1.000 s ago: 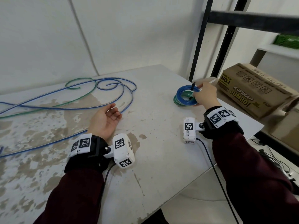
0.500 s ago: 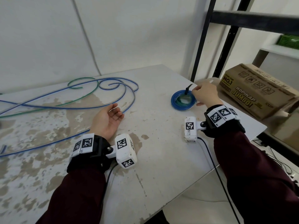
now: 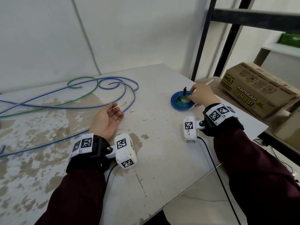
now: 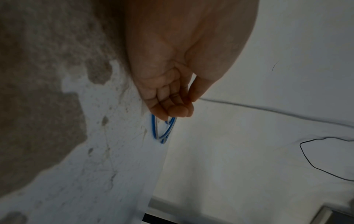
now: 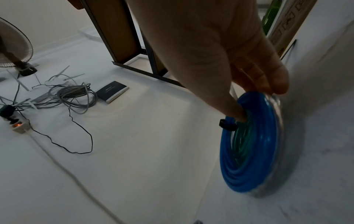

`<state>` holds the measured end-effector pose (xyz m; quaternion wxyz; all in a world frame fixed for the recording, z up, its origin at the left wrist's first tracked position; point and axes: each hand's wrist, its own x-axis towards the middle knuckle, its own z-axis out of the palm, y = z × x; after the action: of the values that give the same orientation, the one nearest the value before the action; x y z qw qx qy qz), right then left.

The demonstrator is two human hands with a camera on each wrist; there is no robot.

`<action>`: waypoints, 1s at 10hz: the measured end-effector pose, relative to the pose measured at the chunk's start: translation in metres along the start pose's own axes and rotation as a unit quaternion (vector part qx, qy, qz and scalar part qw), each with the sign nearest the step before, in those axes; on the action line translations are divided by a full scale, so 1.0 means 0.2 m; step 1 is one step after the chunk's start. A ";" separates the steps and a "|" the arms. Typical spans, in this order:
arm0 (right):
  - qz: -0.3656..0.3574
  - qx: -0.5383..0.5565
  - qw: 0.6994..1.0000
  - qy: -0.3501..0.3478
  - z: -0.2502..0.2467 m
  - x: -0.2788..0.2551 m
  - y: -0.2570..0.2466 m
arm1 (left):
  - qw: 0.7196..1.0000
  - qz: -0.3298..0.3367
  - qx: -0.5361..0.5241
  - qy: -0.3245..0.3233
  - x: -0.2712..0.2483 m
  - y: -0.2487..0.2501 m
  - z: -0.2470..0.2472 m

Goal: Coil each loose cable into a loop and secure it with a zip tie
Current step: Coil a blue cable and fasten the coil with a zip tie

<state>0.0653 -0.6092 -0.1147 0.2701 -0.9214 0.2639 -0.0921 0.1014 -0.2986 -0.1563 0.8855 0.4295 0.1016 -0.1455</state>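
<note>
At desk's right edge: tied coil [image 3: 181, 101] is lying flat, zip tie [image 3: 184, 91] sticking up.
Right hand [image 3: 201, 96]: fingers are pinching the coil's rim, likely parking it aside.
Left hand [image 3: 106, 117]: is resting palm-up, fingers relaxed, empty, beside loose cables [image 3: 100, 88] awaiting coiling.
</note>
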 end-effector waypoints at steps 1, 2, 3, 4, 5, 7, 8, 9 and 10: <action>-0.005 0.017 1.000 0.021 0.00 0.00 0.00 | 1.000 0.000 -0.002 -0.001 -0.01 0.00 0.00; -0.015 0.044 0.998 0.051 -0.02 0.01 0.00 | 1.000 0.001 -0.003 -0.002 -0.01 0.01 0.00; -0.001 0.056 0.996 0.072 -0.04 0.02 0.00 | 1.000 -0.001 -0.003 -0.003 -0.01 0.01 0.00; 0.020 0.046 0.997 0.049 -0.03 0.01 0.02 | 1.000 0.000 -0.005 -0.003 -0.01 0.01 0.00; 0.016 -0.026 0.998 0.059 -0.03 0.02 0.02 | 1.000 0.003 -0.004 -0.002 -0.01 0.00 0.00; -0.021 -0.083 0.995 0.051 -0.03 0.04 0.00 | 1.000 0.003 -0.005 0.000 -0.02 0.01 0.01; -0.048 -0.096 0.993 0.039 -0.04 0.04 0.00 | 1.000 0.001 -0.004 0.001 -0.02 0.01 0.00; -0.075 -0.102 0.991 0.039 -0.04 0.04 0.00 | 1.000 0.002 -0.003 0.002 -0.02 0.01 0.00; -0.081 -0.110 0.990 0.043 -0.03 0.05 0.00 | 1.000 0.002 -0.001 0.003 -0.02 0.01 0.01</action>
<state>0.0717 -0.6175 -0.1084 0.1476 -0.9590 0.2080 -0.1235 0.0979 -0.2981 -0.1530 0.8861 0.4289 0.1032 -0.1423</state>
